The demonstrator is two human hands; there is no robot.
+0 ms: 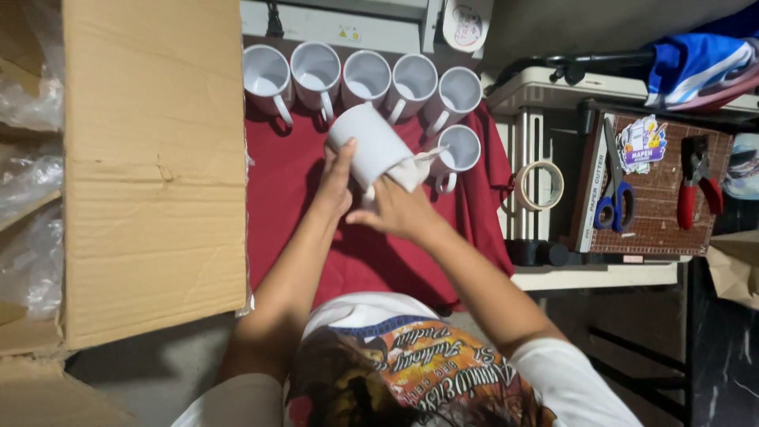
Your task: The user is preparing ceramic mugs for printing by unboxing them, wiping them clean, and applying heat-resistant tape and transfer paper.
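Observation:
My left hand [337,180] grips a plain white mug [369,141], held tilted with its bottom toward me over a dark red cloth [296,198]. My right hand [395,209] presses a small white rag [409,168] against the mug's side. Several more white mugs stand upright on the cloth: a row along the far edge, such as one at the left [265,73] and one at the right [457,91], plus one [458,150] just right of my hands.
A big open cardboard box [154,166] with plastic wrap fills the left side. To the right are a roll of tape [540,186], a paper cutter board [656,213] with blue-handled scissors [615,202] and red-handled pliers [696,190].

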